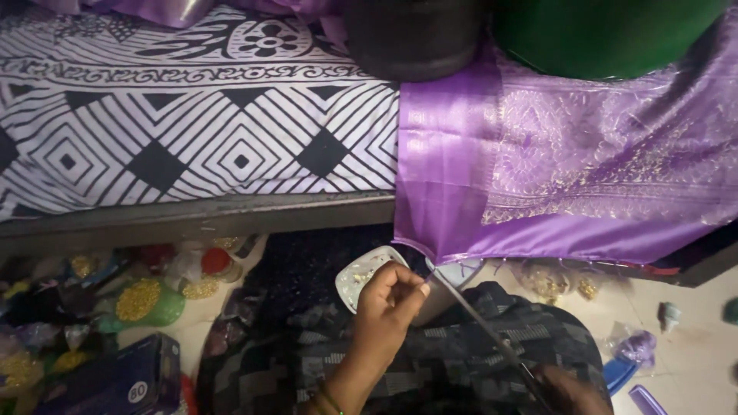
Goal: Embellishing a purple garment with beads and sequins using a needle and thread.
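Observation:
A shiny purple cloth (553,161) with gold embroidery hangs over the edge of a bed. My left hand (388,303) is raised just below the cloth's lower corner, fingers pinched together as if on a fine thread or fringe. My right hand (569,388) sits at the bottom edge, gripping the handles of long scissors (477,319) whose blades point up toward the cloth's corner, beside my left fingertips. A small white dish (365,273) with tiny beads lies just behind my left hand. My lap is covered by dark patterned fabric (430,353).
A black-and-white patterned bedsheet (184,115) covers the bed. On the floor at left lie bags and tubs of gold beads (142,300) and a dark blue box (127,380). Small bead packets (550,284) and purple plastic pieces (638,350) lie at right.

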